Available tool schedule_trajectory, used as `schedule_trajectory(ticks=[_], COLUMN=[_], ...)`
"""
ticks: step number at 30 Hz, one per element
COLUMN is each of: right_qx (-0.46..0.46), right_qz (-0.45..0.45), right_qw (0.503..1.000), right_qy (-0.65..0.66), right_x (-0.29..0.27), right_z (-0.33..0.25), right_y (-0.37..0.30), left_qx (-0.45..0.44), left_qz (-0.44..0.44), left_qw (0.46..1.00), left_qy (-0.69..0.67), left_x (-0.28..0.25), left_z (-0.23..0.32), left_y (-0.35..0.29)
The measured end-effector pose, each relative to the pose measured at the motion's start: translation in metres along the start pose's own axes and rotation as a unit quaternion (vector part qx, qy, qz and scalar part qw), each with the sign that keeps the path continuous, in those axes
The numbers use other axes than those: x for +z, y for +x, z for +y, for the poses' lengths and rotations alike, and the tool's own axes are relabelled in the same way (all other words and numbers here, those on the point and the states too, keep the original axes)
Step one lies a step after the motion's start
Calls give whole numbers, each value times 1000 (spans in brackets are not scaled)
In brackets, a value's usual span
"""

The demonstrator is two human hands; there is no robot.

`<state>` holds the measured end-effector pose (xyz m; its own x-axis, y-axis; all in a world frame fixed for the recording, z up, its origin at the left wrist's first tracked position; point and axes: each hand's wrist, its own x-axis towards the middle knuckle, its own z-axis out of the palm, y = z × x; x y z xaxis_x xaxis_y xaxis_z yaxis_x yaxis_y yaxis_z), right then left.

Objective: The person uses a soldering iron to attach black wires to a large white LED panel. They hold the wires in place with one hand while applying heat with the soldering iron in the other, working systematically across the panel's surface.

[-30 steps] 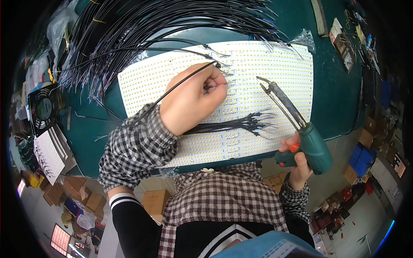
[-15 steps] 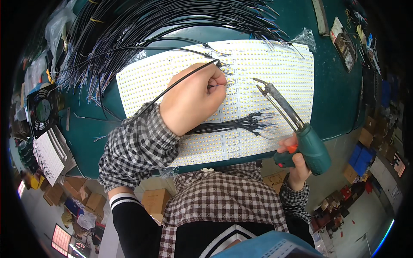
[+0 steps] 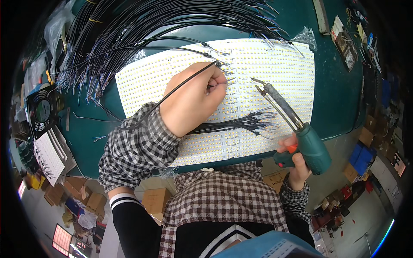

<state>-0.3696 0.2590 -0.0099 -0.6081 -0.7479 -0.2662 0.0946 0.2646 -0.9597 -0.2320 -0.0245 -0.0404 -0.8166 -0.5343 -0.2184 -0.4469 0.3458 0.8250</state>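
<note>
A white panel of LED boards (image 3: pixel 275 64), dotted with rows of small yellow chips, lies before me. Over its middle, my left hand (image 3: pixel 195 94) pinches the thin wire end of a black cable, close to the solder pads. A black cable (image 3: pixel 180 85) also passes over the back of that hand. My right hand (image 3: pixel 297 161) is wrapped round the green handle of a soldering gun (image 3: pixel 314 150). Its metal tip points up and left, over the panel and to the right of my left fingers. Below my left hand, a bundle of black cables (image 3: pixel 232 124) with bared wire ends lies across the panel.
Many black cables (image 3: pixel 142 26) are heaped along the far side of the green table (image 3: pixel 333 96). At the left stand a small black fan (image 3: pixel 43 109) and a stack of paper sheets (image 3: pixel 51 155). A metal-and-wood piece (image 3: pixel 343 43) lies far right.
Almost nothing differs. The soldering gun's tip has shifted very slightly left; my left hand stays pinched in the same place.
</note>
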Motion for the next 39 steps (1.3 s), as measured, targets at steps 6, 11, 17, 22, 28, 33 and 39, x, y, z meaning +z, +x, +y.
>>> schedule_trajectory(ticks=[6,11,17,22,28,33,39], right_qx=[8,-6,-21,-20,-5,40,13], right_qz=[-18,-25,-40,-43,-43,-23,-27], right_qw=[1000,1000,996,993,993,995,993], right_qy=[-11,-7,-75,-108,-114,-91,-113], right_x=[3,-2,-2,-5,-4,-1,-1], right_z=[2,12,14,18,16,12,15], right_y=[-1,0,1,0,0,-3,0], left_qx=[10,22,26,7,21,31,29], left_qz=[4,7,13,-15,-5,1,-2], left_qw=[999,1000,1000,999,999,999,999], left_qy=[31,9,12,39,38,39,43], left_x=[0,-1,-1,-4,-2,-2,-1], left_z=[1,1,2,2,1,0,1], left_y=[2,5,4,5,4,4,4])
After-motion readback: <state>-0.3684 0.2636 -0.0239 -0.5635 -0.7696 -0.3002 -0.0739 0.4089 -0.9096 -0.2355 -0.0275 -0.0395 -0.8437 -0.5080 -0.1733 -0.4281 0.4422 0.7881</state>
